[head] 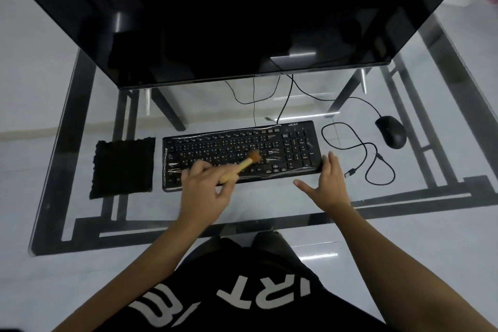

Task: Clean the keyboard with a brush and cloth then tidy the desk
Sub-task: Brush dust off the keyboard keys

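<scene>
A black keyboard (293, 148) under a clear plastic cover lies on the glass desk (67, 143) in front of me. My left hand (204, 191) grips a brush (242, 166) by its pale wooden handle; the orange bristles rest on the keys right of the keyboard's middle. My right hand (327, 183) lies flat with fingers spread against the keyboard's front right corner, holding nothing. A black cloth (122, 167) lies flat on the desk just left of the keyboard.
A large dark monitor (242, 16) overhangs the back of the desk on two slanted legs. A black mouse (391, 135) sits at the right, its cable looping between it and the keyboard, with a loose plug (350, 172) near my right hand.
</scene>
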